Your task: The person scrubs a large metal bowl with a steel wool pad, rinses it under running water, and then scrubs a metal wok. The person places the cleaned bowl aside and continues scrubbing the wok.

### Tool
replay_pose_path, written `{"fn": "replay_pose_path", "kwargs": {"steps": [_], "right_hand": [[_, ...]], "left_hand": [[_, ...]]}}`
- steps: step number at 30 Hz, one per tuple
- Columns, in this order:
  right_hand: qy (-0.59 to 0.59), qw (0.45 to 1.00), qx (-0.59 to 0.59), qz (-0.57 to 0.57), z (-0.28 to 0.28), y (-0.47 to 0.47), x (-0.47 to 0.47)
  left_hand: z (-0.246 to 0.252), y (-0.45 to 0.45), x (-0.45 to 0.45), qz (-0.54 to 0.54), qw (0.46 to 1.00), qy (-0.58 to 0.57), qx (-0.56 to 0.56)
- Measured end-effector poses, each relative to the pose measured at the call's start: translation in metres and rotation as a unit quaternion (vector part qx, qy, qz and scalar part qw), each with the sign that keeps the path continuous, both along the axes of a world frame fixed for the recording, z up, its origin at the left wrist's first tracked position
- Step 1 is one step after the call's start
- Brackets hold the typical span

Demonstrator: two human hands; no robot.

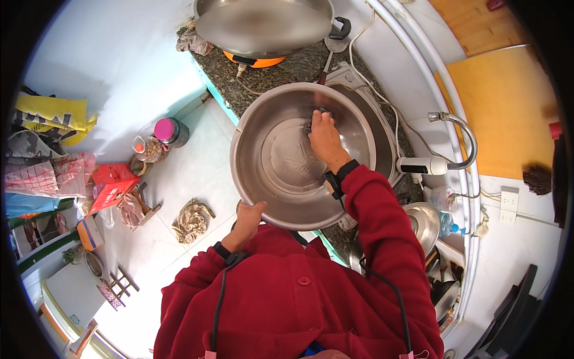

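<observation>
A large stainless steel basin (278, 197) tilts over the sink at the granite counter's edge. My left hand (247, 222) grips its near left rim, the thumb on top and the fingers mostly hidden beneath. Inside the basin, my right hand (326, 139) presses a dark scouring pad (308, 127) against the upper right part of the inner wall. The pad is largely covered by the fingers. The basin's bottom bears embossed marks and looks wet.
A wok (264, 31) on an orange-based cooker stands at the counter's far end, a ladle (331, 56) beside it. A faucet (423, 165) reaches in from the right, near a metal lid or bowl (423, 222). A crumpled cloth (192, 221) lies on the floor at left.
</observation>
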State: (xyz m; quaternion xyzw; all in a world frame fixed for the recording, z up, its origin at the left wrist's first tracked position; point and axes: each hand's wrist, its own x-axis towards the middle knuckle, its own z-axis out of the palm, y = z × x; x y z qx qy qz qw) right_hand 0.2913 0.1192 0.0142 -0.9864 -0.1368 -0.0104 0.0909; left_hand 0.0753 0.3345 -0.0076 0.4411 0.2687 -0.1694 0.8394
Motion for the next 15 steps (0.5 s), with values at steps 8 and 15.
{"fn": "replay_pose_path", "kwargs": {"steps": [8,15], "right_hand": [[0.081,0.936,0.095,0.329,-0.024,0.074,-0.061],[-0.005,0.983,-0.003,0.182,-0.002,0.024,-0.034]], "left_hand": [[0.001,0.0,0.001,-0.005,1.0,0.004,0.012],[0.0,-0.005,-0.003,0.038,0.999,-0.022,0.008]]}}
